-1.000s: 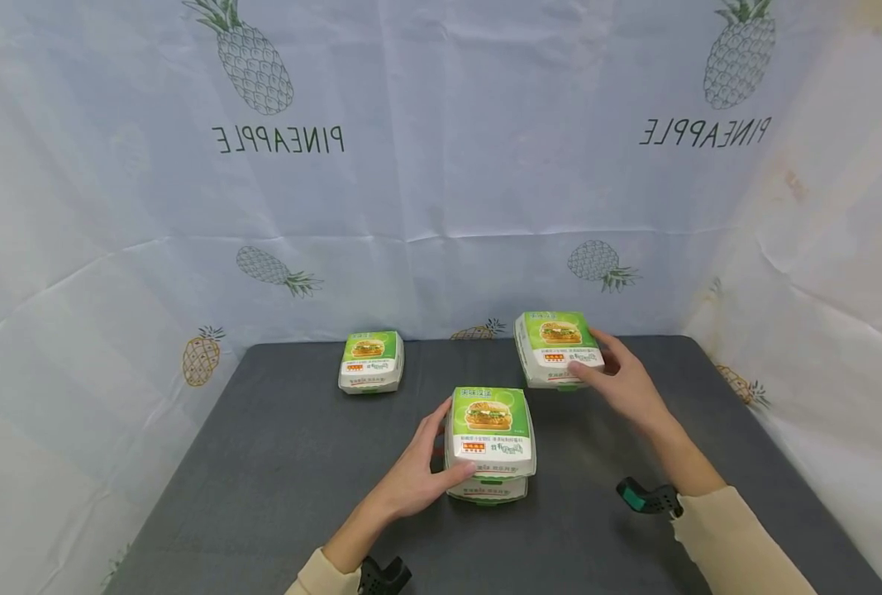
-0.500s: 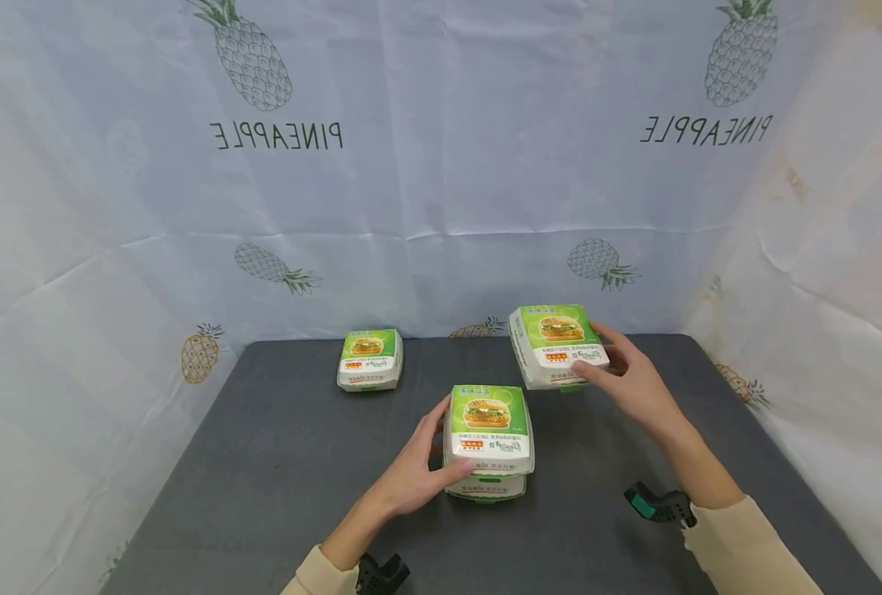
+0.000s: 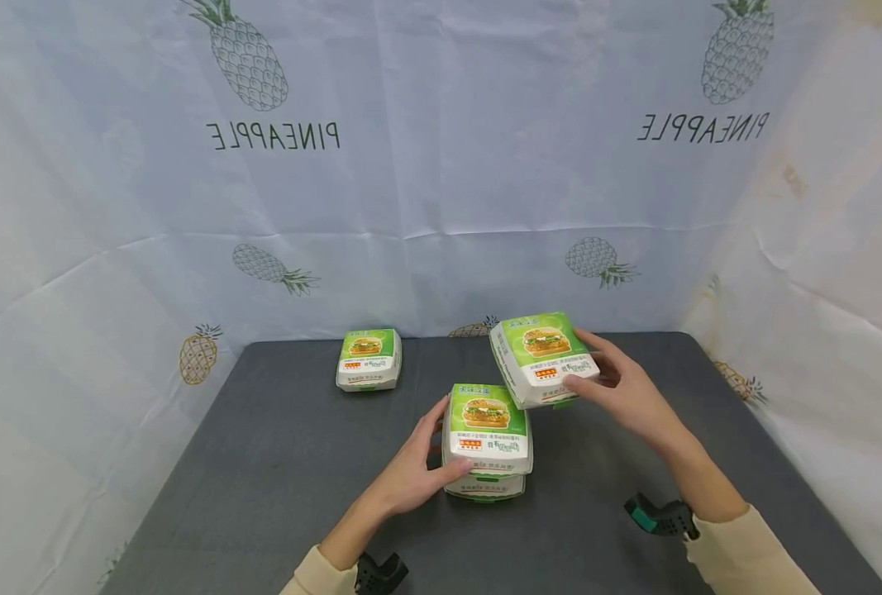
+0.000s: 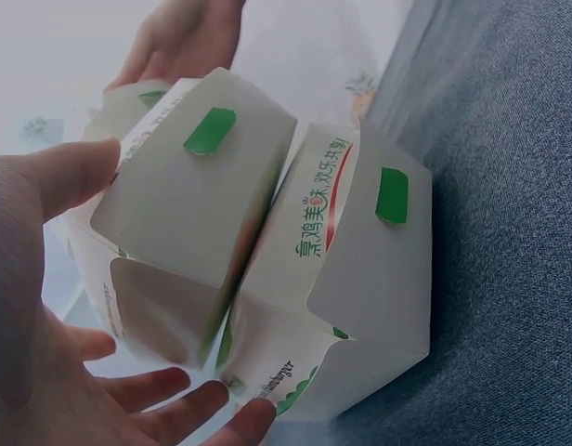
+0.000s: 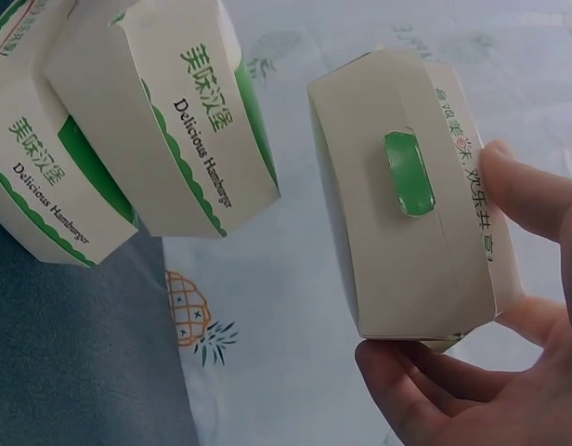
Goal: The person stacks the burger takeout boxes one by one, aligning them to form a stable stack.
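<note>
In the head view two hamburger boxes stand stacked on the dark table; the upper hamburger box (image 3: 487,430) covers most of the lower hamburger box (image 3: 485,487). My left hand (image 3: 409,471) holds the upper one at its left side, thumb on the front and fingers along the side. My right hand (image 3: 626,388) grips another hamburger box (image 3: 545,357) by its right side, thumb in front. That held box is raised and tilted, its lower left corner overlapping the stack's back right corner. In the right wrist view its underside (image 5: 388,269) and green tab (image 5: 409,174) show.
A further hamburger box (image 3: 369,360) sits at the table's back left. Behind and beside the dark table (image 3: 284,463) hangs a white pineapple-print cloth (image 3: 441,182). Black wrist devices (image 3: 662,514) sit below both hands.
My right hand has lifted its hamburger box slightly, then carried it left and nearer the stack, tilting it. My left hand and the stack have stayed in place.
</note>
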A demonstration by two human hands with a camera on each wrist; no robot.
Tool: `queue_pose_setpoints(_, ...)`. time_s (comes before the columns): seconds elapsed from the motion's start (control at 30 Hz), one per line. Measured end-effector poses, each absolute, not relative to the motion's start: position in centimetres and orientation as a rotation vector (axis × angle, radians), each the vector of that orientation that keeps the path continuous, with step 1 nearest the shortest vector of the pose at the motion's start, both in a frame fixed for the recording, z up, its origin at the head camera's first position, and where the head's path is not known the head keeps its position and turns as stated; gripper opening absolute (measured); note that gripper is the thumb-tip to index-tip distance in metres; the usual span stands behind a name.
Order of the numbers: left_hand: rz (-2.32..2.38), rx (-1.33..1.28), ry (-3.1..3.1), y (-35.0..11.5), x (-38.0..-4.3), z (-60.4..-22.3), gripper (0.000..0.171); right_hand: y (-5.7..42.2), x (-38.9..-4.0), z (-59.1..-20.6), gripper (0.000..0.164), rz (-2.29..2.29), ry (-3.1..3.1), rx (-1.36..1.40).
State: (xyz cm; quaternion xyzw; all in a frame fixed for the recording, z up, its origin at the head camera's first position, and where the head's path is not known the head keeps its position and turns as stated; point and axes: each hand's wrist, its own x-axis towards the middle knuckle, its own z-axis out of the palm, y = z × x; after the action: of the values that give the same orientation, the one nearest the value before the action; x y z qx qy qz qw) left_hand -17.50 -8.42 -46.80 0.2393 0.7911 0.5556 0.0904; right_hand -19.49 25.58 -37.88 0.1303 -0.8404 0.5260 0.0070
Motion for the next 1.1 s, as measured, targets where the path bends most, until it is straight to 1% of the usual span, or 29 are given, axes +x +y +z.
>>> queue_pose_setpoints(0.4, 1.629, 0.711, 2.371, -8.4, -17.6, -47.0, 0.092, 24.3, -18.9, -39.1, 0.074, 1.726, -2.615, 0.491)
queue_pose_setpoints(0.77, 1.615, 0.69, 2.395, -8.2, -17.4, -46.9, 0.092, 23.8, -18.6, -39.6, 0.076, 1.703, -2.618, 0.461)
queue_pose_setpoints(0.97, 1.574, 0.586, 2.543, -8.2, -16.9, -45.8, 0.095, 23.7, -18.5, -39.6, 0.076, 1.684, -2.621, 0.462)
queue_pose_setpoints(1.1, 1.517, 0.595, 2.681, -8.2, -16.9, -44.3, 0.092, 23.7, -18.5, -39.5, 0.076, 1.686, -2.618, 0.467)
